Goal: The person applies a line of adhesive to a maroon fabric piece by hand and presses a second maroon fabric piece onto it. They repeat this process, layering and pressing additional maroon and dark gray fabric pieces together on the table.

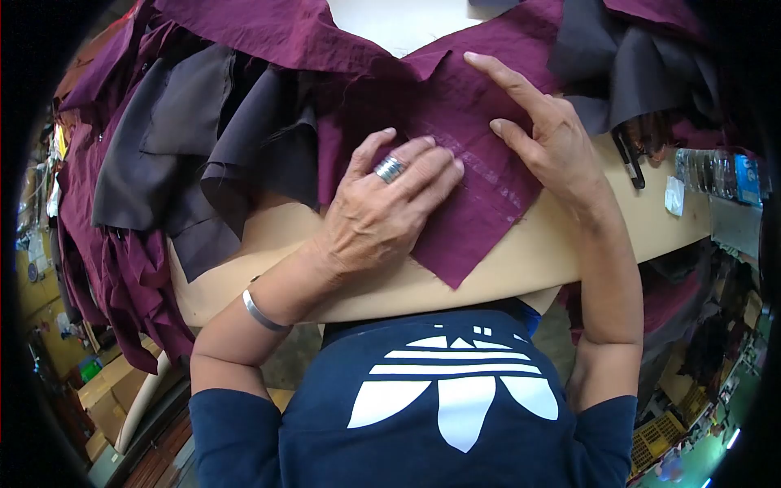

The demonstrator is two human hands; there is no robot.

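A maroon cloth panel lies over the table, its pointed corner towards me. A thin pale, shiny strip runs slantwise across it. My left hand, with a wide silver ring, rests palm down on the panel. Its fingertips touch the cloth beside the strip, the little finger stands apart, and the thumb is hidden underneath. On the panel's right side is my right hand, index finger stretched forward and thumb held apart, with nothing between them.
Dark grey cloth pieces hang with more maroon cloth on the left. Further grey cloth lies at the upper right, near a dark narrow tool. The beige table curves along my front. Clear plastic containers stand at its right end.
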